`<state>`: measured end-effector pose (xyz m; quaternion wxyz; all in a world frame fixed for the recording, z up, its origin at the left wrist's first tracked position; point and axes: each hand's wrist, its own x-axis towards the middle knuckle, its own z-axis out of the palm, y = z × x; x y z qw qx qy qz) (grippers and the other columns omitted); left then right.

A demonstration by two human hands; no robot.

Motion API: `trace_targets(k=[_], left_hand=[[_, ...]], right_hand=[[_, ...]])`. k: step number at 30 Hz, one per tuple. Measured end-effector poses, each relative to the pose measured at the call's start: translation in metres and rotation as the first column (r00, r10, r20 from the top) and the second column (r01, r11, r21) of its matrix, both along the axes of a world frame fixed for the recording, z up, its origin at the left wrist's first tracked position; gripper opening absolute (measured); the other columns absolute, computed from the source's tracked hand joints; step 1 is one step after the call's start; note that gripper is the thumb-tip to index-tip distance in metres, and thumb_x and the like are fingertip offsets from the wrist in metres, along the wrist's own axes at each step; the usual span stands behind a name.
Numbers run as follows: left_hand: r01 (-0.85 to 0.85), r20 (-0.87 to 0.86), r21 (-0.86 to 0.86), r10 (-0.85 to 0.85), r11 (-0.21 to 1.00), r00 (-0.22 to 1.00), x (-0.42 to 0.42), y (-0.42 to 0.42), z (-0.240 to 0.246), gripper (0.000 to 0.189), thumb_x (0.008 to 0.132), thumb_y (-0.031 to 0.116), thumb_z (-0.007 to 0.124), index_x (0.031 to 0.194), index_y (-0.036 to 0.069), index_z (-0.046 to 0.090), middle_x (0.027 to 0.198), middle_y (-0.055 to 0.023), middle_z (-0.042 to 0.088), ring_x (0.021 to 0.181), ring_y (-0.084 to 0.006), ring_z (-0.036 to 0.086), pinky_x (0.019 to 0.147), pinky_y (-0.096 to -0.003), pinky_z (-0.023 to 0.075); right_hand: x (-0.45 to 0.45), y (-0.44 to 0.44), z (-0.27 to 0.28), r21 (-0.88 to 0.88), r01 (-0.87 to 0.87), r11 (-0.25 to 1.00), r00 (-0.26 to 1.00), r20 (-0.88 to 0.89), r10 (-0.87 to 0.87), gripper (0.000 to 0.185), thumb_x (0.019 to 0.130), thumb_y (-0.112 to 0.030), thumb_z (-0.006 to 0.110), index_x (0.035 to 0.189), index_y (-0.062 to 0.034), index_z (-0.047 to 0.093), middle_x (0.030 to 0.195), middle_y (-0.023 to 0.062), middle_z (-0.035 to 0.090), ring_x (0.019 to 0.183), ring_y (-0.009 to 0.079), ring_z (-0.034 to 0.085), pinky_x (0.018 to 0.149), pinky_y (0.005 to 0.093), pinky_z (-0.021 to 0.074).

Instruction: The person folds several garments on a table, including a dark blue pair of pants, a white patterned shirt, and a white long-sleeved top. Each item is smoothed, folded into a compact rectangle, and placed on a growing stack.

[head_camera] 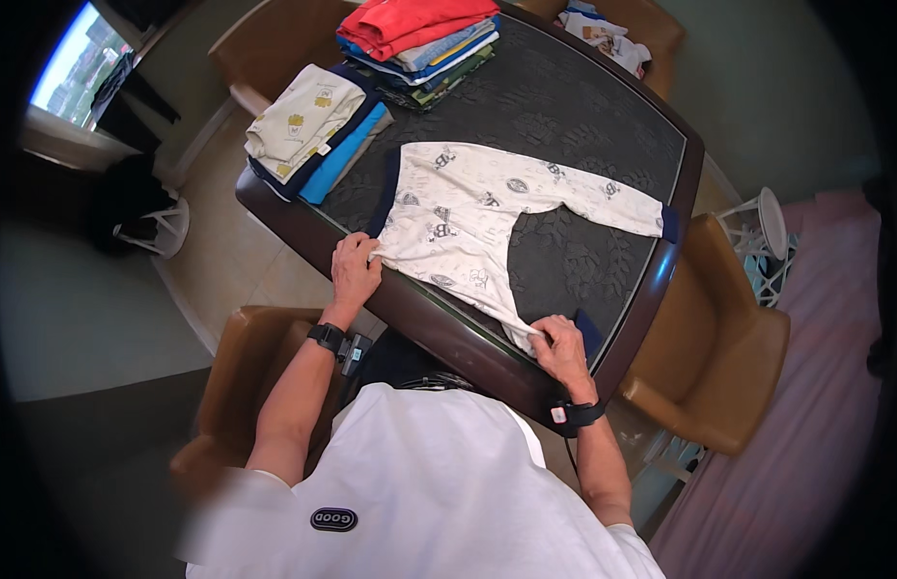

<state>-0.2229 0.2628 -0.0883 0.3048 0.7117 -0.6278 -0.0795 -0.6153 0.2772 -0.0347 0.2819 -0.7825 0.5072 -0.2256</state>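
A pair of white printed trousers (463, 195) with a navy waistband and navy cuffs lies spread on the dark table top. The waistband (388, 188) faces left and the legs reach right. My left hand (355, 269) pinches the near corner at the waist, by the table's front edge. With my right hand (560, 347) I grip the near leg, where the cloth is bunched into folds. Beside that hand shows a navy cuff (587, 333), partly hidden by my fingers. The far leg lies flat, its cuff (669, 223) at the table's right rim.
Two stacks of folded clothes stand on the table: one topped by a cream printed garment (303, 119), one by a red garment (412, 25). Brown chairs (709, 347) surround the dark wooden table rim (448, 333). More clothes (607, 40) lie on the far chair.
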Motion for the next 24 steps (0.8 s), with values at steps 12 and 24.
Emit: trace_targets(k=[12,24], left_hand=[[0.595,-0.104,-0.002,-0.592,0.803,0.799,-0.049,-0.023,0.031,0.031,0.074,0.009,0.074,0.103,0.003,0.066,0.106,-0.0133,0.063,0.102,-0.0333,0.058,0.088,-0.0419,0.0493],[0.829,-0.146,0.164,-0.818,0.535,0.557,-0.057,-0.05,0.006,0.008,0.076,0.008,0.069,0.082,0.004,0.066,0.085,-0.0113,0.061,0.088,-0.0324,0.059,0.079,-0.0411,0.0492]], right_hand=[[-0.052,0.024,-0.028,-0.109,0.531,0.84,0.79,-0.294,-0.538,0.062,0.073,-0.014,0.074,0.131,-0.0046,0.054,0.118,0.0182,0.054,0.114,0.0385,0.05,0.096,0.0463,0.0446],[-0.076,0.019,-0.036,0.377,0.762,0.526,0.57,-0.006,-0.821,0.02,0.077,-0.008,0.073,0.096,-0.0028,0.065,0.084,0.0074,0.068,0.078,0.0179,0.063,0.073,0.0319,0.0504]])
